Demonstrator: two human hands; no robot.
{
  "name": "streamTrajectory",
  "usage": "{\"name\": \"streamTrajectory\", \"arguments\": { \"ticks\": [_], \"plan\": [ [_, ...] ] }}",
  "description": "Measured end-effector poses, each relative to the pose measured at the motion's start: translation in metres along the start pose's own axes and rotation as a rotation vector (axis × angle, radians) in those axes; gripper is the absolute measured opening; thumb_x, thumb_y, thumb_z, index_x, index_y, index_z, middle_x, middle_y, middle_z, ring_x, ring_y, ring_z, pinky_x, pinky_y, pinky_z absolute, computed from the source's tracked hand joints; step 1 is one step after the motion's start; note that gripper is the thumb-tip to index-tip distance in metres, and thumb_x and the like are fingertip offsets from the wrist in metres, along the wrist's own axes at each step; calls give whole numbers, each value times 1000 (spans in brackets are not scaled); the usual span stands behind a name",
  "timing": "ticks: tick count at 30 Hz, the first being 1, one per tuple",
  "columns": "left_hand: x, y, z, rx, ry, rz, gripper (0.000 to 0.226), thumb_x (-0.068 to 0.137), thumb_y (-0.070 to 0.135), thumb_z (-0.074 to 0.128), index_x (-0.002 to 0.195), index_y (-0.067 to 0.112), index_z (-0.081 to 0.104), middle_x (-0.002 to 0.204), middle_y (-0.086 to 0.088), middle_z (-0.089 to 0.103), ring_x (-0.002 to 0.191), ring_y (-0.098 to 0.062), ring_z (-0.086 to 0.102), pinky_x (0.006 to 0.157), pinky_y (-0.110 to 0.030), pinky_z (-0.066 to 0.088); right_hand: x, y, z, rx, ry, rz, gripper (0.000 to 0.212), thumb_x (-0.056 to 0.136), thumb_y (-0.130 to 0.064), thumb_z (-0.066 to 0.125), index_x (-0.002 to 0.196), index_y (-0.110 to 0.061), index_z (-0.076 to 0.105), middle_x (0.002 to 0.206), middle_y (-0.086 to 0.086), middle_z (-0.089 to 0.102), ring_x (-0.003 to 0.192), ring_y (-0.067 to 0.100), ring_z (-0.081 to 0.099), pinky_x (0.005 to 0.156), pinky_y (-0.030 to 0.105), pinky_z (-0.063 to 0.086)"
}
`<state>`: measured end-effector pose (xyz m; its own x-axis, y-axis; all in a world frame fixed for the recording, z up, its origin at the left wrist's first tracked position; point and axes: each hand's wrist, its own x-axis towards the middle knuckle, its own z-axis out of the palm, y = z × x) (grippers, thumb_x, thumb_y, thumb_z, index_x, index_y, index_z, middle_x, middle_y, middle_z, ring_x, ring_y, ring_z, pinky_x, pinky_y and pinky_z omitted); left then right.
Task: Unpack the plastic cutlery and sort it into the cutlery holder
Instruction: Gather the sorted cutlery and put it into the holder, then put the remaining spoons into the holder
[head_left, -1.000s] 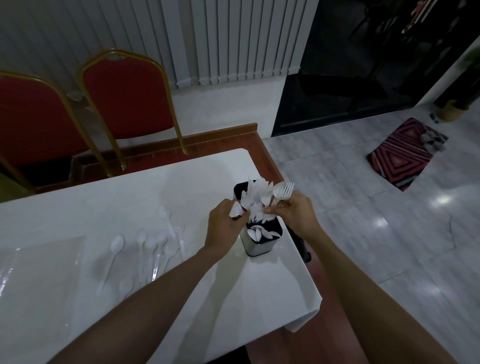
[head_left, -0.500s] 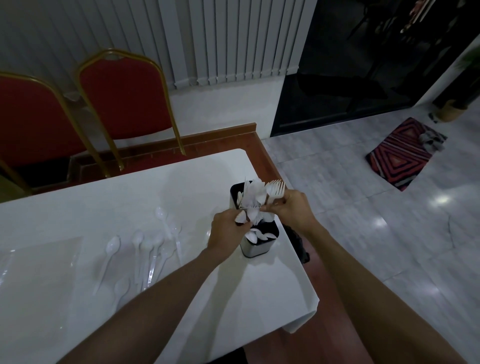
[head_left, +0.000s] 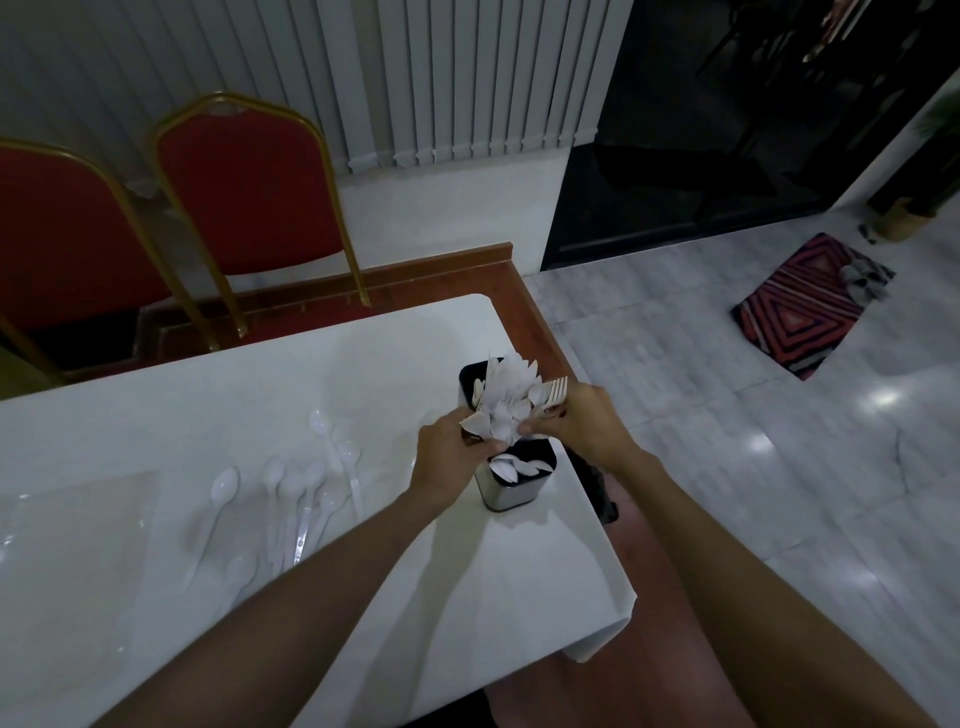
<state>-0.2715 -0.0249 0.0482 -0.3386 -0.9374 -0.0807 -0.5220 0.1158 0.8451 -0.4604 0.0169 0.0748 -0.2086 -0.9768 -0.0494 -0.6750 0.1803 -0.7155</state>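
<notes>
Two fistfuls hover just above the cutlery holder (head_left: 511, 493): your left hand (head_left: 447, 457) grips a fan of white cutlery (head_left: 506, 402), your right hand (head_left: 589, 426) pinches the forks (head_left: 555, 391). Lower each kind handle-first into its own compartment; loose spoons (head_left: 291, 499) wait on the table (head_left: 363, 374), left of the holder.
</notes>
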Motion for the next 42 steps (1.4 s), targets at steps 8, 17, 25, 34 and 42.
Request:
{"name": "streamTrajectory", "arguments": {
  "ticks": [8, 17, 25, 34, 42],
  "plan": [
    [-6, 9, -2, 44, -30, 57, 17, 79, 16, 74, 87, 5, 64, 75, -7, 64, 67, -16, 51, 58, -20, 32, -2, -6, 1, -30, 36, -23, 21, 73, -29, 83, 73, -20, 64, 57, -15, 55, 53, -1, 53, 52, 15, 38],
    [-17, -1, -7, -161, -91, 68, 37, 80, 29, 74, 109, 17, 54, 107, 6, 59, 87, -4, 64, 70, -6, 47, -16, -3, 8, -85, 90, -217, 25, 70, -23, 84, 90, -12, 74, 87, -2, 72, 84, -11, 55, 70, 8, 44],
    [-4, -8, -7, 44, 68, 216, 10, 85, 18, 68, 93, 12, 71, 88, -4, 67, 78, -11, 64, 74, -25, 52, -20, 9, 21, -107, 224, -193, 23, 80, -27, 75, 101, -20, 69, 101, -9, 65, 93, 12, 57, 81, 19, 46],
    [-14, -16, -13, 16, 39, 178, 16, 87, 5, 63, 102, 10, 63, 95, -2, 72, 89, -13, 67, 79, -23, 53, -35, 13, 31, -131, 207, -176, 46, 84, -31, 66, 128, -22, 58, 119, -1, 62, 109, 7, 48, 94, 16, 42],
    [-19, -68, -55, 50, 227, 99, 22, 91, 12, 60, 112, 15, 62, 111, 1, 67, 101, -16, 60, 91, -31, 50, -17, -67, 65, -76, 330, -400, 31, 86, -6, 63, 117, -7, 61, 114, 0, 63, 103, 13, 56, 97, 8, 38]
  ]
}}
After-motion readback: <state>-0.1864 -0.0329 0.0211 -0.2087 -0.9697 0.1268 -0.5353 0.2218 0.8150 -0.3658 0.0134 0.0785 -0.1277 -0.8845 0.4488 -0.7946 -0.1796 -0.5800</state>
